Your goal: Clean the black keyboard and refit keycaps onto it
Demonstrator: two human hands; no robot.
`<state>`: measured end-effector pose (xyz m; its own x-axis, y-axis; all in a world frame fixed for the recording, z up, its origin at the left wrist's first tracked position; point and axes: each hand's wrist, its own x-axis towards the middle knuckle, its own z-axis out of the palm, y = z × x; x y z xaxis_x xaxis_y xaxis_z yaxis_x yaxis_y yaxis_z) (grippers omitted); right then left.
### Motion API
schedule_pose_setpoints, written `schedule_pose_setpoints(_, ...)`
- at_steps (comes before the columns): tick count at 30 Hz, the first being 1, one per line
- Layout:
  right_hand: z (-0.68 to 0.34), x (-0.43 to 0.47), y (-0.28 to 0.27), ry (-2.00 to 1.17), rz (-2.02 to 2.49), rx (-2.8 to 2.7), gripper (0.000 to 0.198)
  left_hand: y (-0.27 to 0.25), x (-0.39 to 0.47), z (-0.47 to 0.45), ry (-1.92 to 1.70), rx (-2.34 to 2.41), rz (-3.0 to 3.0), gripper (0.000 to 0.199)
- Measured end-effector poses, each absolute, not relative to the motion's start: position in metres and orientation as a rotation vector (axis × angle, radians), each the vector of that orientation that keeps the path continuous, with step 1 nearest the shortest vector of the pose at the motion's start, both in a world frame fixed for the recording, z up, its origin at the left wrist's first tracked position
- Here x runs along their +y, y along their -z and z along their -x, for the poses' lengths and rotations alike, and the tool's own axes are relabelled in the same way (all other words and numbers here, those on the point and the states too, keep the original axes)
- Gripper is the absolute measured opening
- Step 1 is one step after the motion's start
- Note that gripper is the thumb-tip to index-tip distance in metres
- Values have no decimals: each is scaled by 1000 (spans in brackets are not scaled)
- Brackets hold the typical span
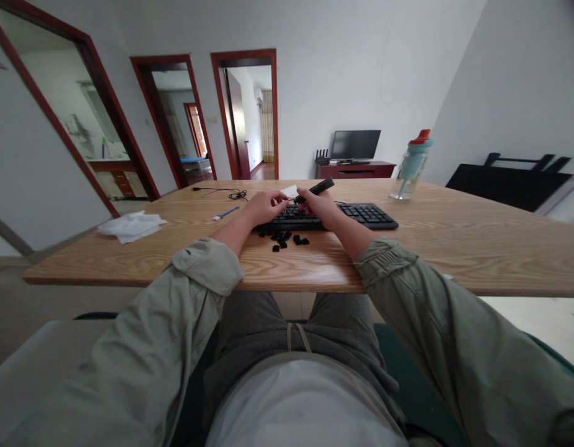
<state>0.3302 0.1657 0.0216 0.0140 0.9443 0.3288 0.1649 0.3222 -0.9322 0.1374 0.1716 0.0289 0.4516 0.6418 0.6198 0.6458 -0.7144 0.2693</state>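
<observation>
Near the middle of the wooden desk (478,230), a black keyboard (371,216) is lying flat, its long side running from left to right, with both hands working above its left and middle parts. The right hand (320,206) is gripping a black-handled tool (320,185), its fingers wrapping closely around it; the handle is slanting up to the right while the thin end is pointing down toward the left hand (267,207). That left hand is reaching in over the keys, its fingers bunching narrowly near the tool's thin end (whether they are pinching anything is too small to tell).

Just in front of the keyboard, on the person's side, small black keycaps (282,239) are lying in a loose scatter. Behind the hands, a white piece (289,191) is showing, partly hidden. To the left, a blue stick with a white end (226,213) is resting near the left forearm, and beyond it a dark cable (238,195) is lying partly coiled. Farther left, a crumpled white cloth or tissue (131,226) is spreading close to the edge. On the right, well apart from the keyboard, a clear bottle (410,167) with a teal and red top is standing upright.
</observation>
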Motion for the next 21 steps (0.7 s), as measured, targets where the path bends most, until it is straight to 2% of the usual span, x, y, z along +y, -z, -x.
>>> schedule_pose_setpoints(15, -333, 164, -24, -1047, 972, -1313, 42, -24, 174, -143, 1102, -1116, 2873, 39)
schedule_pose_setpoints(21, -332, 165, -25, -1037, 951, -1265, 43, -25, 171, -145, 1182, -1233, 2914, 52)
